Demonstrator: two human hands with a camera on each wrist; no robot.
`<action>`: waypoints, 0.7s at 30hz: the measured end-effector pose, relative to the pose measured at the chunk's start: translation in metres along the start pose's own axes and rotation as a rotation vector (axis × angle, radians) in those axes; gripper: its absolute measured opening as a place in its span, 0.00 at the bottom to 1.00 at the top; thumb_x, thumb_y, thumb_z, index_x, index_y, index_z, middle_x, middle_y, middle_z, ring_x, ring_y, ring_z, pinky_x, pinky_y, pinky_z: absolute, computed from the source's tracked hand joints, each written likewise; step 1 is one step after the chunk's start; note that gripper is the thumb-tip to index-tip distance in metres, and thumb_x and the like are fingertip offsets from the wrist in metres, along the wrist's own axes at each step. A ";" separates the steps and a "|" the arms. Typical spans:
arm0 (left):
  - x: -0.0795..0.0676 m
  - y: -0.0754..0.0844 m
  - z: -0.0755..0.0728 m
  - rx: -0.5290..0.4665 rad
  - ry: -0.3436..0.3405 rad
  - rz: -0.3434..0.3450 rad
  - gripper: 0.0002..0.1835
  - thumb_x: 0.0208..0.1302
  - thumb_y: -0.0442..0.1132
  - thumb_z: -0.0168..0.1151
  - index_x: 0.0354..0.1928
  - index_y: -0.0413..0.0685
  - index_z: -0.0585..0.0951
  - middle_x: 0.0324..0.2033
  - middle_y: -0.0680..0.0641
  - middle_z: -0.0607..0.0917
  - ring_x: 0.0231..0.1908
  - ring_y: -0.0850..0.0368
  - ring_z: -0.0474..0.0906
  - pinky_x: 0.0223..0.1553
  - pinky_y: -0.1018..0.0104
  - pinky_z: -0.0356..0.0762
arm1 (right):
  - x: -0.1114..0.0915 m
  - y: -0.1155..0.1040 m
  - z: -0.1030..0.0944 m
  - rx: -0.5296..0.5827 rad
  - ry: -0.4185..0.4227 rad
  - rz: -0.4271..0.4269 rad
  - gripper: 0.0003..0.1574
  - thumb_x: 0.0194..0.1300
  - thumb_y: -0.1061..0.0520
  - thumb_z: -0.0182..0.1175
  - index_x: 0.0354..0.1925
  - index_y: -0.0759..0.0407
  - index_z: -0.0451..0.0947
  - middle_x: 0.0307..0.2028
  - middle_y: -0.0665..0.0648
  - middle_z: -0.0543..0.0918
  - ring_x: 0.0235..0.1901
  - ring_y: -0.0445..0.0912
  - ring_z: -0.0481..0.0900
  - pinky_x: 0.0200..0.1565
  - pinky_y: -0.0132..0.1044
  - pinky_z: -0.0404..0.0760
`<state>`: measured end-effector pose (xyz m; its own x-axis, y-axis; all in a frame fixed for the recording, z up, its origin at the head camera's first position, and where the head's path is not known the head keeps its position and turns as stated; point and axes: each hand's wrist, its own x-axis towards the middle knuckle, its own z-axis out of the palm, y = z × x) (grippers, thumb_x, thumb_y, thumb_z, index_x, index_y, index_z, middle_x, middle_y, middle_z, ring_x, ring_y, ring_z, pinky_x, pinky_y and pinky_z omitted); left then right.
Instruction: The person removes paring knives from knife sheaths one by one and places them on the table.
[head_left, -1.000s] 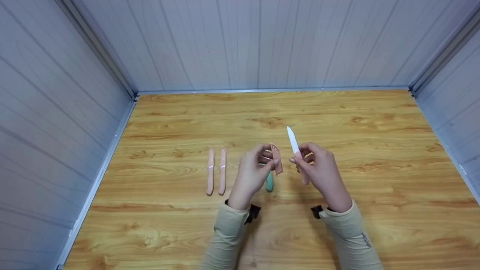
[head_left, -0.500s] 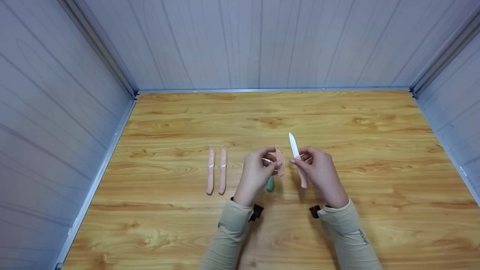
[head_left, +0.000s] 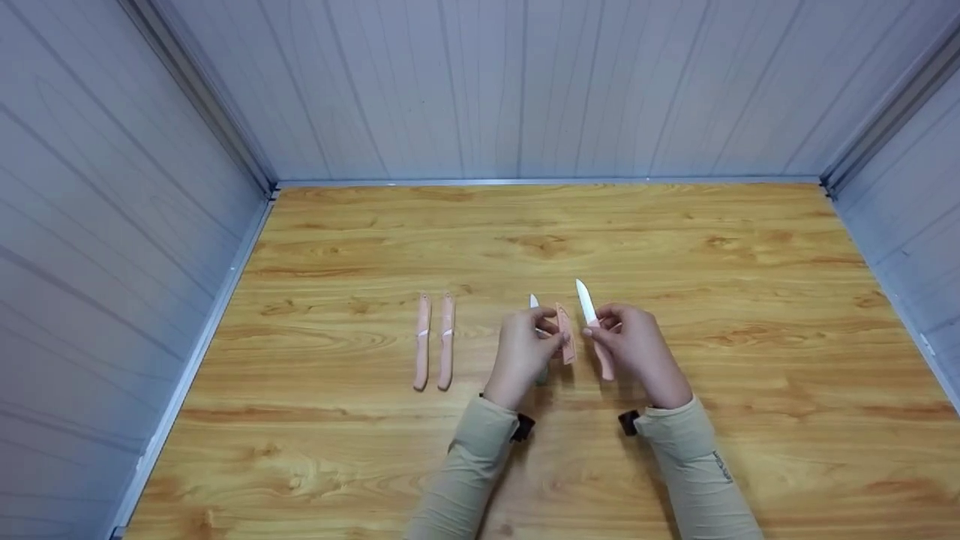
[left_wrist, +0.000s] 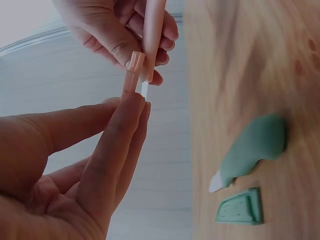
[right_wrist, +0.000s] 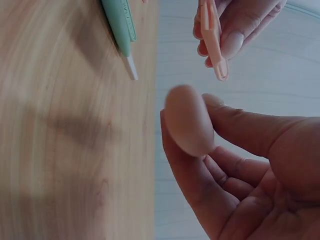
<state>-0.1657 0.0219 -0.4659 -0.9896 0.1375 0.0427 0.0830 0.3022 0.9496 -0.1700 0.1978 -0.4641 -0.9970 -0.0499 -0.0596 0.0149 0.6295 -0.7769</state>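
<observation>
My left hand (head_left: 523,349) pinches a pink blade sheath (head_left: 565,335) between thumb and fingers, over the middle of the table. Close on its right, my right hand (head_left: 637,346) grips a paring knife by its pink handle (right_wrist: 189,120); the white blade (head_left: 586,301) is bare and points away from me. Sheath and knife are side by side, apart in the head view. Below the left hand lies a green-handled knife (left_wrist: 255,147) with a white blade, and a green sheath (left_wrist: 241,206) rests beside it. The left hand covers most of both in the head view.
Two pink knives in their sheaths, one on the left (head_left: 421,341) and one on the right (head_left: 447,341), lie parallel on the wooden table (head_left: 337,450). Pale panel walls (head_left: 480,90) enclose the table at the back and both sides.
Both hands have come a little nearer to me and lower, the left also shifting right with the pink sheath. The green knife's white blade tip now shows past the left hand.
</observation>
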 end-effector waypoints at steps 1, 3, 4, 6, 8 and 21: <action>0.000 -0.001 0.001 0.015 0.005 0.002 0.14 0.53 0.23 0.66 0.43 0.31 0.82 0.25 0.47 0.83 0.24 0.61 0.79 0.24 0.72 0.78 | 0.001 0.001 0.000 -0.001 -0.010 -0.004 0.15 0.61 0.61 0.65 0.43 0.71 0.80 0.31 0.59 0.81 0.30 0.48 0.77 0.32 0.36 0.77; 0.001 -0.003 0.003 0.049 0.013 0.010 0.13 0.52 0.24 0.67 0.43 0.31 0.82 0.24 0.47 0.83 0.24 0.62 0.78 0.24 0.73 0.77 | 0.001 0.002 0.001 -0.007 -0.027 -0.002 0.16 0.61 0.61 0.65 0.44 0.72 0.79 0.32 0.59 0.81 0.31 0.49 0.78 0.33 0.37 0.77; 0.002 -0.004 0.004 0.064 0.015 0.009 0.13 0.53 0.24 0.67 0.42 0.31 0.82 0.24 0.47 0.83 0.24 0.62 0.78 0.24 0.73 0.77 | 0.002 0.002 0.002 -0.007 -0.036 -0.001 0.16 0.61 0.61 0.64 0.45 0.72 0.79 0.32 0.60 0.81 0.32 0.49 0.78 0.34 0.37 0.77; 0.003 -0.006 0.006 0.101 0.025 0.016 0.13 0.53 0.25 0.67 0.42 0.32 0.82 0.24 0.47 0.83 0.23 0.62 0.78 0.24 0.74 0.76 | 0.002 0.003 0.003 -0.012 -0.057 -0.006 0.17 0.62 0.62 0.63 0.46 0.72 0.78 0.33 0.60 0.81 0.33 0.49 0.78 0.35 0.38 0.77; 0.004 -0.008 0.009 0.139 0.032 0.017 0.12 0.54 0.26 0.67 0.42 0.33 0.83 0.24 0.48 0.84 0.23 0.63 0.78 0.24 0.74 0.76 | 0.002 0.005 0.004 -0.022 -0.069 -0.006 0.17 0.63 0.62 0.62 0.48 0.72 0.78 0.34 0.60 0.81 0.34 0.49 0.78 0.35 0.38 0.77; 0.012 -0.022 0.020 0.269 0.015 -0.010 0.10 0.55 0.28 0.67 0.41 0.33 0.83 0.21 0.51 0.82 0.22 0.63 0.76 0.26 0.72 0.75 | 0.004 0.007 0.014 -0.039 -0.031 0.028 0.14 0.63 0.63 0.60 0.45 0.71 0.80 0.29 0.58 0.81 0.29 0.47 0.76 0.30 0.35 0.74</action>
<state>-0.1766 0.0358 -0.4922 -0.9920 0.1195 0.0405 0.0995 0.5439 0.8332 -0.1728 0.1914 -0.4789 -0.9933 -0.0556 -0.1010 0.0393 0.6604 -0.7499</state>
